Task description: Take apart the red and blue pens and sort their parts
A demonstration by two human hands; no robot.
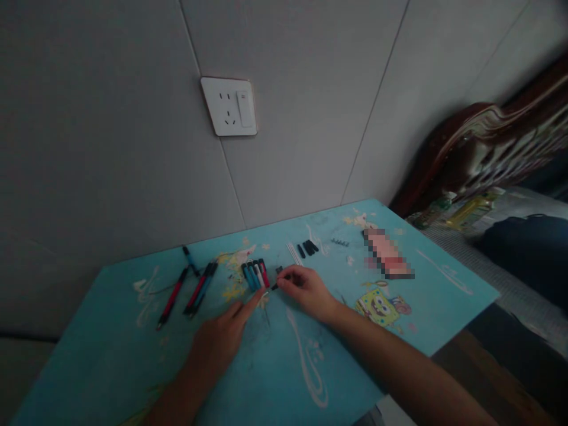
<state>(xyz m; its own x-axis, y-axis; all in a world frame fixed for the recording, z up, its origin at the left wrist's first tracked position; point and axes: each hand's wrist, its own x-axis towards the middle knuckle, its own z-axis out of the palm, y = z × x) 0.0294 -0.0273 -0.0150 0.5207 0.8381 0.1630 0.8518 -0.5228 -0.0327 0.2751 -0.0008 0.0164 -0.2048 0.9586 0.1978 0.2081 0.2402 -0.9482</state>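
Observation:
My left hand (224,331) lies low over the table with its index finger stretched out, the tip at the near end of a row of coloured pen barrels (252,277), blue, white and red. Whether that fingertip presses on a barrel or on the tabletop, I cannot tell. Just right of the row, my right hand (306,290) is closed in a pinch on a small black pen part (274,286). Behind the right hand lie thin white refills (293,253) and several short black grips (308,248). Small springs (340,242) sit farther right.
Several pens (199,290) lie at the left of the blue patterned table (266,378). A blurred-out pink object (387,254) lies at the right. The wall with a socket (229,107) stands behind. Bottles (474,208) rest on a bed beyond the right edge.

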